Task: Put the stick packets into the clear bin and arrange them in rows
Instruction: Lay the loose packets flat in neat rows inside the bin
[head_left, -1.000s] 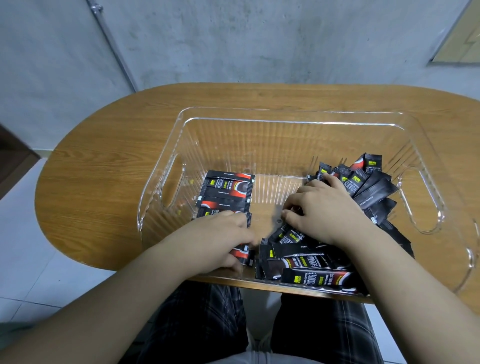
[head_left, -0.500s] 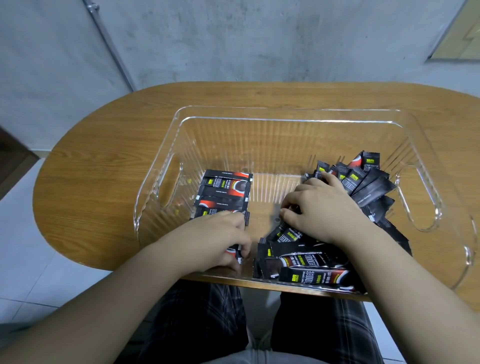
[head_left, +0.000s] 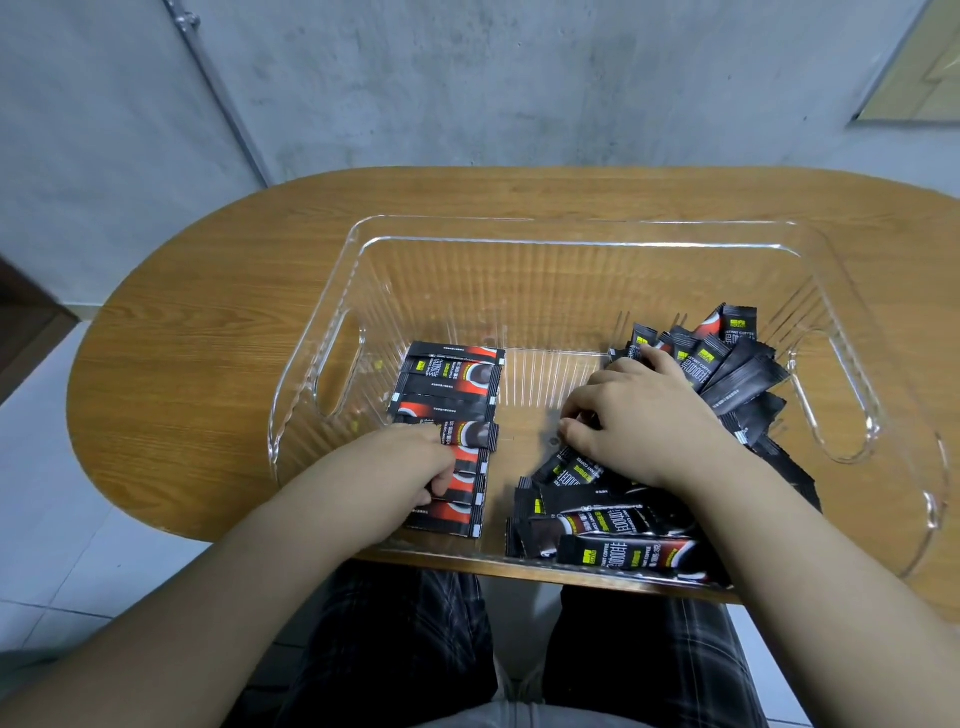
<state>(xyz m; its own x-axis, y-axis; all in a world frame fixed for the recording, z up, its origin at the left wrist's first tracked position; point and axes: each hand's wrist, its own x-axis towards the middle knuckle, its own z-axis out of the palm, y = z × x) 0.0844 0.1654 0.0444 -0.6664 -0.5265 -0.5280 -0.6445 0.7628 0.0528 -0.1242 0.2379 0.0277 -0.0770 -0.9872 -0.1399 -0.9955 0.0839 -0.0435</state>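
A clear bin stands on the wooden table. Inside on the left, several black and red stick packets lie in a neat row. My left hand lies over the near end of that row, its curled fingers gripping the left ends of the nearest packets. On the right of the bin is a loose pile of packets. My right hand sits on top of that pile, with thumb and fingers pinching a packet at the pile's left edge. Both hands hide the packets under them.
The bin's floor between the row and the pile is bare. The oval wooden table has its front edge near my knees. A grey concrete wall rises behind the table.
My left hand has drawn back to the left, uncovering the right ends of the row's near packets. My right hand has stayed on the pile, its fingers curling tighter.
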